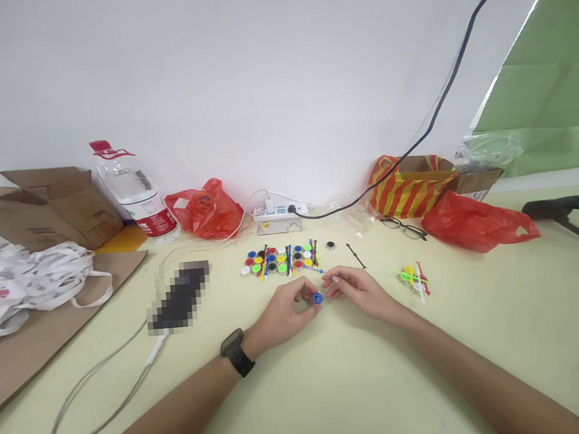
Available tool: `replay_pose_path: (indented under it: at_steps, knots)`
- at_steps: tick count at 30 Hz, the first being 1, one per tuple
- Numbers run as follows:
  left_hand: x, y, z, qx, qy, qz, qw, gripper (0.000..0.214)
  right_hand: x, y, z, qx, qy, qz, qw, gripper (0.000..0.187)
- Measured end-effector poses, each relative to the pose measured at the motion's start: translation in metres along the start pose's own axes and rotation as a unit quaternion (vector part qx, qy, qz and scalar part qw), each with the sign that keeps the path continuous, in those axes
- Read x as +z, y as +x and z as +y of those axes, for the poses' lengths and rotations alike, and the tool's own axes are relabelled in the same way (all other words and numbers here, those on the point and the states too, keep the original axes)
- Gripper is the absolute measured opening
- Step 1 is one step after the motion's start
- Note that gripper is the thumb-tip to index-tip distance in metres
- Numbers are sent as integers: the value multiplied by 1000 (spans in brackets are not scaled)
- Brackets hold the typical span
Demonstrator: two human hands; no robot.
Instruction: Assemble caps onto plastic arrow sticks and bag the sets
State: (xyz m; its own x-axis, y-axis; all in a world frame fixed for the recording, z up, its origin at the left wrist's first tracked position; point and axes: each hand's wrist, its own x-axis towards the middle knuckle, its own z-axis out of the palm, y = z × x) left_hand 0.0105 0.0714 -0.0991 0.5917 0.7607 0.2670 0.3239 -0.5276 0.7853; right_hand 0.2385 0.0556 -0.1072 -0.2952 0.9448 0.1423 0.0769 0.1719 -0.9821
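Note:
My left hand (pixel 289 307), with a black watch on the wrist, pinches a small blue disc (pixel 317 298) between thumb and fingers. Just to its right, my right hand (pixel 352 289) has its fingers curled together with the thumb against them; whatever they hold, if anything, is too small to make out. A blue arrow-shaped strip (pixel 316 270) lies behind the hands, close to the right fingertips. Beyond are rows of small coloured discs (pixel 272 268) with coloured arrow strips among them. A black disc (pixel 330 245) and a black double-ended arrow strip (pixel 356 255) lie apart from the rows.
Several coloured discs with arrow strips (pixel 413 278) form a pile at right. Glasses (pixel 405 228), red bags (pixel 478 222) and a striped bag (pixel 412 187) stand behind. Left are a blurred dark device (pixel 181 298) on a cable, a bottle (pixel 140 202) and white straps (pixel 53 276). A power strip (pixel 279 210) sits by the wall.

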Motion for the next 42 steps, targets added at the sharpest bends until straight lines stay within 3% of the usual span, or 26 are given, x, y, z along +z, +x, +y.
replay_pose_path:
  at_steps: [7, 15, 25, 32, 42]
  knots:
    - [-3, 7, -7, -82, -184, 8, 979, 26, -1, -4, -8, -17, 62, 45, 997, 32]
    - [-13, 10, -11, -134, -292, -42, 946, 35, 8, -7, -10, -55, -6, 43, 998, 22]
    - [-12, 10, -14, -135, -311, -53, 939, 38, 14, -12, -13, -96, -76, 47, 991, 15]
    - [-13, 9, -9, -112, -271, -60, 954, 36, 15, -11, -14, -87, -67, 55, 993, 14]
    - [-5, 6, 0, -38, -164, 33, 985, 27, 14, -12, -12, -89, -123, 46, 987, 14]
